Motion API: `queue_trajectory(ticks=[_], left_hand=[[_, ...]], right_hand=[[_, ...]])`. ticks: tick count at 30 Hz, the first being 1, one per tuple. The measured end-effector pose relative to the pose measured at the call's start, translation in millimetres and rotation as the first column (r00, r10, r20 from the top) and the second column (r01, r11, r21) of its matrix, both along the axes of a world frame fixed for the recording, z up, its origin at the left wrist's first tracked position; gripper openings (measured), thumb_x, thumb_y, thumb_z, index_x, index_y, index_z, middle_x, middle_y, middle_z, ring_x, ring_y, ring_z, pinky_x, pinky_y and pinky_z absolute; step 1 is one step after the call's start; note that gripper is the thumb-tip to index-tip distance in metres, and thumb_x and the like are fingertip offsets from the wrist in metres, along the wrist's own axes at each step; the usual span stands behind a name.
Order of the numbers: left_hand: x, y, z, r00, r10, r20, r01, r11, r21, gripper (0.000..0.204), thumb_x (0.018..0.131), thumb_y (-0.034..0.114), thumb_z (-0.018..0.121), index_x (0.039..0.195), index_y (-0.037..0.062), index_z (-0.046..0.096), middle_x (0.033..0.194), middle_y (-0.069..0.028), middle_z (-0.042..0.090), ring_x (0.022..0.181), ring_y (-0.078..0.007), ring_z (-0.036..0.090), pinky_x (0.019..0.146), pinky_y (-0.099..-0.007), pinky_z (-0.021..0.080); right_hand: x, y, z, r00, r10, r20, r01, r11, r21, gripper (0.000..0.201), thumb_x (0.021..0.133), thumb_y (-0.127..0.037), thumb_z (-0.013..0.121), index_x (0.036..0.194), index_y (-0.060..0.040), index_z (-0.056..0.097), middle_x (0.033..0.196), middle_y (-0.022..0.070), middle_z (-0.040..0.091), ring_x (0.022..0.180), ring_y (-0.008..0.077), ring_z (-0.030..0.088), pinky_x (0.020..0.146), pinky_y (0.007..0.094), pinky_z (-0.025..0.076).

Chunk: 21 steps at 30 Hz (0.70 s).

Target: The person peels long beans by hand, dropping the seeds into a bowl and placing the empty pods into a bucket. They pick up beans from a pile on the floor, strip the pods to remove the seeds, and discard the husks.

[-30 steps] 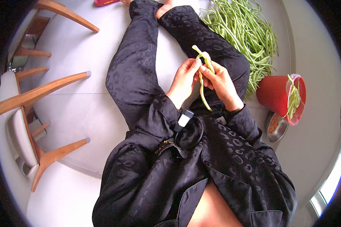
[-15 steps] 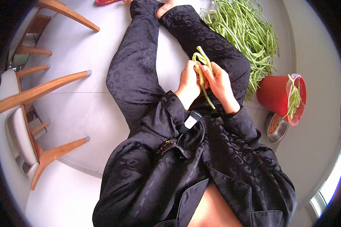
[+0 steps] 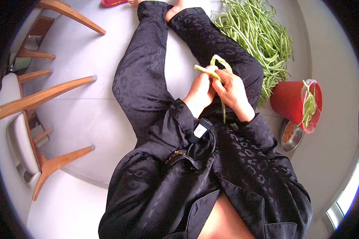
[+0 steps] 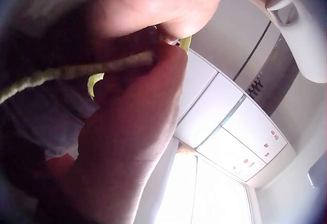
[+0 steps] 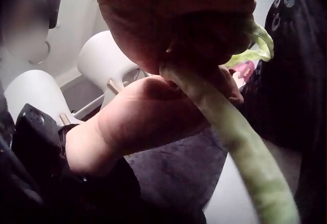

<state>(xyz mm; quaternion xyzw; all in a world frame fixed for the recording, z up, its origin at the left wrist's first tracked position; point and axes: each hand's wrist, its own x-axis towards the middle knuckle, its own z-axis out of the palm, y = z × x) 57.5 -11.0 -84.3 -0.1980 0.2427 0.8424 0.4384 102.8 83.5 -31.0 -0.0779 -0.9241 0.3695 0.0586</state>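
In the head view my left hand (image 3: 199, 92) and right hand (image 3: 233, 95) meet over the lap, close together. Between their fingertips both pinch pale green long beans (image 3: 223, 63), bent into a loop above the fingers. One light end sticks out to the left past the left fingertips, and a thin tail hangs below between the hands. The right wrist view shows a thick, bumpy bean (image 5: 240, 137) running down from under the fingers. A bean length (image 4: 87, 71) also crosses the left wrist view. The curled fingers hide where the beans cross.
A large heap of long beans (image 3: 259, 40) lies on the floor beyond the right knee. Nearer, a red bucket (image 3: 287, 99) with beans at its lined mouth stands beside a metal bowl (image 3: 297, 139) of brown bits. Wooden-legged chairs (image 3: 64, 91) stand at left.
The hands have drawn closer together and turned. The upper bean end has swung from pointing up to pointing left, and the loop now sits over the right fingers.
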Motion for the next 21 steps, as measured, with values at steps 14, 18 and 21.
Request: queue_trajectory(ticks=[14,18,21], left_hand=[[0.7,-4.7,-12.4,0.964,0.041,-0.262,-0.007,0.992,0.127,0.02,0.09,0.015,0.044,0.104,0.0038,0.053,0.097,-0.0051,0.056,0.092,-0.0136,0.053,0.081,-0.0258,0.042],[-7.1,-6.1,-10.2,0.985,0.057,-0.165,-0.021,0.977,0.214,0.02,0.09,0.014,0.043,0.103,0.0032,0.054,0.099,-0.0057,0.058,0.095,-0.0148,0.054,0.082,-0.0259,0.042],[-5.3,-2.9,7.7,0.991,0.065,-0.114,-0.056,0.996,0.073,0.02,0.09,0.014,0.044,0.105,0.0036,0.054,0.1,-0.0054,0.058,0.095,-0.0143,0.055,0.083,-0.0256,0.043]], right_hand=[[8.0,21.5,-6.8,0.952,-0.133,0.275,0.237,0.889,-0.391,0.025,0.084,-0.025,0.057,0.084,-0.0001,0.056,0.062,0.0031,0.052,0.059,0.0086,0.047,0.054,0.0265,0.04],[12.3,18.9,-3.2,0.98,-0.065,0.186,0.155,0.838,-0.523,0.019,0.084,-0.021,0.059,0.084,-0.0034,0.053,0.068,-0.0007,0.049,0.062,0.0063,0.044,0.056,0.0222,0.038],[13.5,19.4,2.5,0.972,-0.106,0.211,0.212,0.784,-0.583,0.013,0.085,-0.016,0.058,0.083,-0.0046,0.053,0.068,-0.0029,0.048,0.062,0.0044,0.042,0.055,0.0194,0.036]])
